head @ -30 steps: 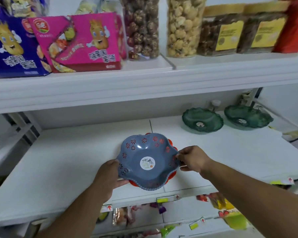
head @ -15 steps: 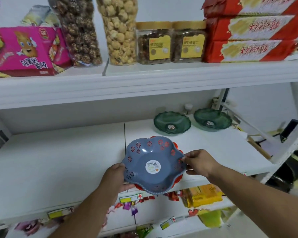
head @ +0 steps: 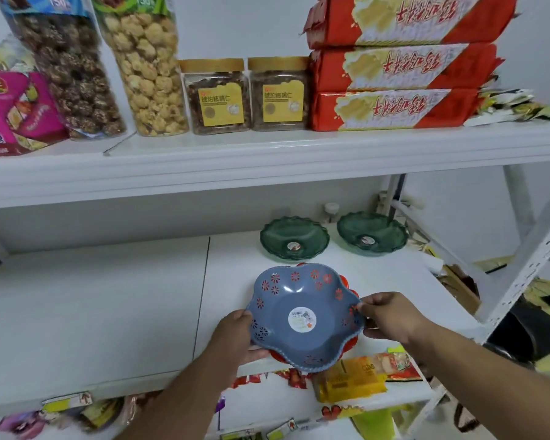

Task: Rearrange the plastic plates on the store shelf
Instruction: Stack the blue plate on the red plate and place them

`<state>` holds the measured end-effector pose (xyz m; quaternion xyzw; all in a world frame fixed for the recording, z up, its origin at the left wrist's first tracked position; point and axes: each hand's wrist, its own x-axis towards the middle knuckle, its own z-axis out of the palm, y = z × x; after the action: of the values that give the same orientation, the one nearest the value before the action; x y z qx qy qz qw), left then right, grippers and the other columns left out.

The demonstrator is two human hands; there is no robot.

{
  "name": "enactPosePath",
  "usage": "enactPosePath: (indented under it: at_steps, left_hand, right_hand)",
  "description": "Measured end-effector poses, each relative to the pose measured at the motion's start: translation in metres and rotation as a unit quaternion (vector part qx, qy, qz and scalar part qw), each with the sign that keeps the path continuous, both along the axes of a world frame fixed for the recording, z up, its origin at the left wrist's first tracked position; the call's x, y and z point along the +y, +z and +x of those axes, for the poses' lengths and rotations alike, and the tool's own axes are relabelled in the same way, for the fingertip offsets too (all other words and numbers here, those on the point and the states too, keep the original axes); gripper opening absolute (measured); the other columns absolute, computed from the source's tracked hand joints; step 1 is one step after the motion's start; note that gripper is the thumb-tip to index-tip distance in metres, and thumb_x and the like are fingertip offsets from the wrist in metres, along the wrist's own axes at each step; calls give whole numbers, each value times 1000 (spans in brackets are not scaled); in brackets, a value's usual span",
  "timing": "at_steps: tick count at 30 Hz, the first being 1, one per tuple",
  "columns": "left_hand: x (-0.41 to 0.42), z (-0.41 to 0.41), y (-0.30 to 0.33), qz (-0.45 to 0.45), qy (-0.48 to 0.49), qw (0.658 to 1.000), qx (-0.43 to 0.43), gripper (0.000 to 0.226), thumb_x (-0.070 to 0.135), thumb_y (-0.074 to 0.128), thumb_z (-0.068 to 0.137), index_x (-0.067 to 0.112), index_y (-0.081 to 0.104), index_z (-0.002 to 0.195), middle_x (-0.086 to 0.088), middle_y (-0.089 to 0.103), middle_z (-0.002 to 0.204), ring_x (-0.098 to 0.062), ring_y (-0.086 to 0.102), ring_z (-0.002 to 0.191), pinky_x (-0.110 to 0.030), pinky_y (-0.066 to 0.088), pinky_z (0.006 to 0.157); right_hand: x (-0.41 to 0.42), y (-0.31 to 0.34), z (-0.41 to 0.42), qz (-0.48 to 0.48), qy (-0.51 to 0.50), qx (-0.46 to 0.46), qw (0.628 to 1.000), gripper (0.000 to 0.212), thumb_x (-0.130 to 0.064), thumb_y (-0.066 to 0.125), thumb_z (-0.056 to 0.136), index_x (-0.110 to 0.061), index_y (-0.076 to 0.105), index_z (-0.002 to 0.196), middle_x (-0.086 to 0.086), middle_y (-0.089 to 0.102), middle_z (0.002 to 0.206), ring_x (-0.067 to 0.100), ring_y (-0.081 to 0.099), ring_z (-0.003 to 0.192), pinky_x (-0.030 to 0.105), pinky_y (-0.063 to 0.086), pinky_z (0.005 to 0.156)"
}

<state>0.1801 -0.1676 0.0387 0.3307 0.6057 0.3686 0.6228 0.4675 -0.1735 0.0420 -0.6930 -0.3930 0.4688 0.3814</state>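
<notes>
Showing two bare forearms, no sleeves reaching into view, ending in left hand [head: 235,335] and right hand [head: 391,317]; wearing no gloves, rings, or wristbands.

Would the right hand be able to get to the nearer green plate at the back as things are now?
Probably not right away: the right hand is gripping the blue plate. The shelf between it and the green plate looks bare.
</notes>
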Motion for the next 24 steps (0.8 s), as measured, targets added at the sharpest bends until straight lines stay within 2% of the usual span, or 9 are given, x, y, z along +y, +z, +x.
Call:
enactPosePath:
  at_steps: [2,5,9,13,18,24]
  left_hand:
    - [2,20,-3,-3,-1,1000,3,20,16,49,99,13,66,110,-12,74,107,-30,73,93,-38,62,66]
    - [6,46,-7,-1,-4,1000,2,19,17,51,98,14,68,107,-10,76,104,-29,73,94,-37,62,68]
    - [13,70,-18,-8,0,1000,-2,17,15,53,98,14,68,108,-11,75,105,-30,72,97,-41,62,78]
    - [22,82,-32,-6,10,1000,12,18,17,51,99,14,67,108,-10,76,103,-28,73,93,-39,62,77]
    - [33,90,-50,-4,29,999,23,22,16,48,101,12,67,111,-13,75,104,-30,73,94,-39,61,74]
    - [46,90,-70,-1,43,999,22,28,18,42,104,10,63,121,-16,73,111,-32,71,99,-42,62,74]
  right_hand:
    - [6,-5,19,-9,7,-11,1000,19,-7,60,96,8,72,95,32,66,85,31,59,73,28,58,60]
    - [19,-12,44,-23,14,3,1000,17,-6,57,97,2,72,97,30,72,102,33,67,84,32,62,65]
    - [35,-26,65,-41,31,19,999,19,0,55,96,-1,73,92,26,74,101,35,71,92,35,59,72]
    - [48,-39,76,-53,49,28,997,23,4,53,95,-4,74,91,23,75,101,36,70,102,31,60,70]
    - [58,-48,83,-62,56,56,995,22,8,52,95,0,72,93,27,73,103,30,69,88,25,61,61]
    - [69,-60,88,-61,57,90,992,24,8,51,95,3,73,100,27,73,107,29,71,96,24,61,63]
